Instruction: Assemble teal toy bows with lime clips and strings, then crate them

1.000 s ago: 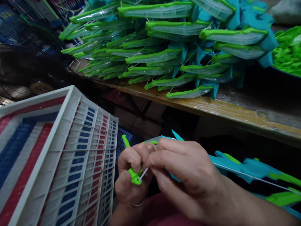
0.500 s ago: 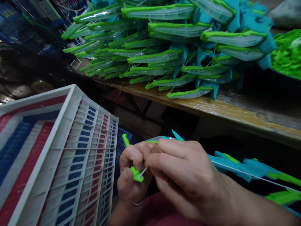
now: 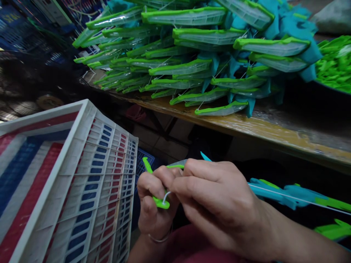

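My left hand (image 3: 149, 215) is closed around a green plastic piece (image 3: 161, 204), with its rounded end poking out between thumb and fingers. From that end comes a short white cord (image 3: 166, 197), which my right hand (image 3: 219, 197) pinches close against the left fingers. Another slim green tip (image 3: 147, 165) sticks up behind the left knuckles; whether it belongs to the same piece is hidden. Beyond the right wrist lies a teal and green plastic toy part (image 3: 296, 193) with a taut white string along it. Both hands touch each other, and the right fingertips are partly hidden.
On the left stands a white slatted crate (image 3: 109, 175) with a red, white and blue striped lining. A wooden bench (image 3: 219, 126) runs across the back, stacked with green, clear and teal plastic parts (image 3: 192, 67). Loose green pieces (image 3: 336, 65) are heaped at far right.
The white cord at the green end now bends in a curve where it was straight. The green end has shifted slightly up and right. My hands stay in nearly the same place.
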{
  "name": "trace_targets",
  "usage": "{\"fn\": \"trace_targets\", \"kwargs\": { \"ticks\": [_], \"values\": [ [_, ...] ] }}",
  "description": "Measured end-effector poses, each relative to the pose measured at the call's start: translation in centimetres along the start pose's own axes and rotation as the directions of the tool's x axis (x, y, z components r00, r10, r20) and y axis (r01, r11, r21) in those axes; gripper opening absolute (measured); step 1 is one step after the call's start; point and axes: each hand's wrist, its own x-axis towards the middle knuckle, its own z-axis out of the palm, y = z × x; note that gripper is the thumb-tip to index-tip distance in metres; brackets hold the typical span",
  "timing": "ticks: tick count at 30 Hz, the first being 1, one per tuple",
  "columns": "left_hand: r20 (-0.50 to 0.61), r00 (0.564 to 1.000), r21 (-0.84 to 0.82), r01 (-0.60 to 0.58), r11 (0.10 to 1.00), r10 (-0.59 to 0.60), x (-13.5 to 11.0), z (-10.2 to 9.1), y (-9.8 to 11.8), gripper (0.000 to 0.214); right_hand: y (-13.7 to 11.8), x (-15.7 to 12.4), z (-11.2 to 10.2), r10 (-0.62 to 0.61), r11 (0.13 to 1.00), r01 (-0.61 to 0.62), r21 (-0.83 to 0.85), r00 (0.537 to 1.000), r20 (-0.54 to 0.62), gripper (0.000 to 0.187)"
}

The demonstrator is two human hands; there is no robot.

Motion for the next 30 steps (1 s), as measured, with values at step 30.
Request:
{"fn": "trace_targets", "kwargs": {
  "ticks": [30],
  "values": [
    [0.134, 0.991, 0.036, 0.003, 0.999, -0.008, 1.3, 0.3, 0.3, 0.031, 0.4, -0.5, 1.2, 0.016, 0.999, -0.017, 0.033, 0.999, 0.031, 0.017]
  ]
}}
